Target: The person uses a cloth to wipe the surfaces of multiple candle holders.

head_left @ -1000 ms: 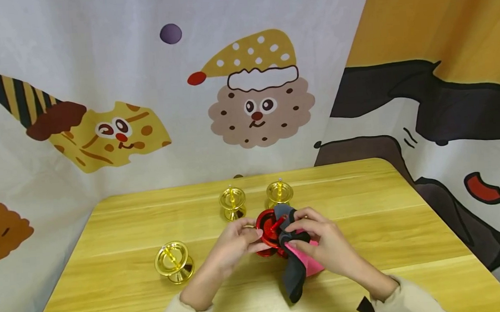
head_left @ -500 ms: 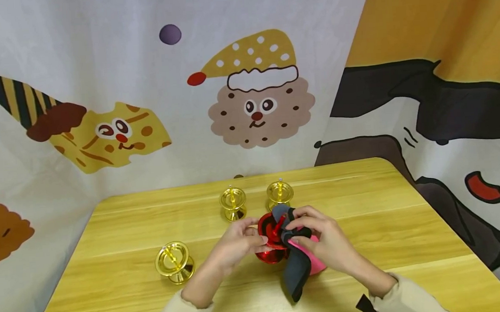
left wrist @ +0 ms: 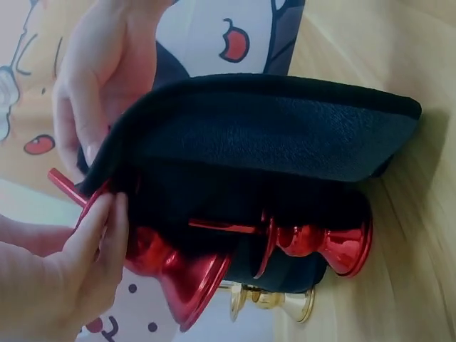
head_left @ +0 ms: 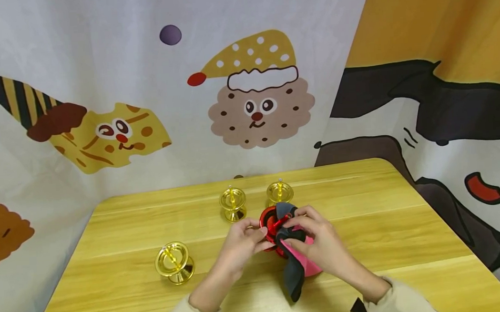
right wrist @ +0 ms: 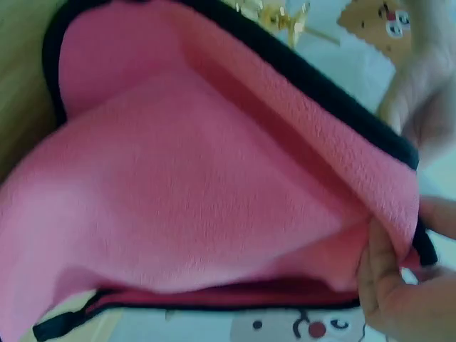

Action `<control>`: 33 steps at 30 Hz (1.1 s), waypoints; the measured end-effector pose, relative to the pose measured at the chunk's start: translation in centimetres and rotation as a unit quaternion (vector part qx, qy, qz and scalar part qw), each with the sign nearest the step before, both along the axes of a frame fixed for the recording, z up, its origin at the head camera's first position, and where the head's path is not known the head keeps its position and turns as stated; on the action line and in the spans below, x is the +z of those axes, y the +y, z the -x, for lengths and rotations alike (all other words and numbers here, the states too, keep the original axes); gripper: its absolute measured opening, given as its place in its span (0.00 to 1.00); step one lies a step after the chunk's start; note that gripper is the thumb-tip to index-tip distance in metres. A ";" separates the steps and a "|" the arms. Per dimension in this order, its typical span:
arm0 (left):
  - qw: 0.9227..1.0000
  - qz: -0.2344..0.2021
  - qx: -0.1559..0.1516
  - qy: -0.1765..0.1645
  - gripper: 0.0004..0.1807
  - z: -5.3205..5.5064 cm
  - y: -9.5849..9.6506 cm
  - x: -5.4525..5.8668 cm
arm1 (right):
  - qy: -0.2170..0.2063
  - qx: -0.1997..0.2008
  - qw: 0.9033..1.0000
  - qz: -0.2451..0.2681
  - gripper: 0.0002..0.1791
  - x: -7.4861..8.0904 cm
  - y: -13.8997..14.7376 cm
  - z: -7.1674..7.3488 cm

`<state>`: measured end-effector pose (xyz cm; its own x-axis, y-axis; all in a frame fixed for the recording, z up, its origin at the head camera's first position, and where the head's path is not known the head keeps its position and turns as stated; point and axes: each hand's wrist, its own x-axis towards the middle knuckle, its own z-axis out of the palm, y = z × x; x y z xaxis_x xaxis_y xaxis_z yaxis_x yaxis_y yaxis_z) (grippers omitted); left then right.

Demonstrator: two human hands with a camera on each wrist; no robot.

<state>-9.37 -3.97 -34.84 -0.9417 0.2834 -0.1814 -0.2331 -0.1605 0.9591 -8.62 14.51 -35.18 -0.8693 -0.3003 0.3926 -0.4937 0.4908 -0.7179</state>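
My left hand [head_left: 240, 247] pinches the dish rim of a shiny red candle holder [left wrist: 187, 281], which is tilted and raised off the table in the left wrist view. A cloth, dark grey on one face [head_left: 294, 275] and pink on the other [right wrist: 178, 185], with black edging, is gripped by my right hand [head_left: 321, 237]. Its folded part lies against the dish, beside the red spike [head_left: 282, 221], and covers part of the holder. One corner hangs down towards the table. Behind the cloth, a second red candle holder [left wrist: 347, 248] stands upright on the table.
Two gold candle holders stand beyond my hands, one at centre [head_left: 235, 215] and one to its right [head_left: 280, 191]. Another gold candle holder [head_left: 181, 273] is at the left. The wooden table [head_left: 409, 222] ends against a printed curtain [head_left: 141, 62].
The red candle holder was turned more upright half a second ago and is tilted again now, a little farther right. Both hands shifted slightly with it, and the cloth stayed against the dish.
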 end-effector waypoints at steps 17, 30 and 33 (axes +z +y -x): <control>0.997 -0.006 -0.083 0.010 0.14 0.9 -1.2 0.4 | 0.022 0.013 0.999 0.020 0.15 1.8 2.4 1.1; 0.997 -0.045 -0.055 0.039 0.15 2.3 -2.5 2.4 | 0.039 0.141 0.977 0.157 0.20 0.4 2.7 0.7; 0.997 -0.040 -0.065 0.028 0.16 2.2 -2.1 2.2 | 0.046 0.148 0.970 0.185 0.21 -0.1 2.2 0.7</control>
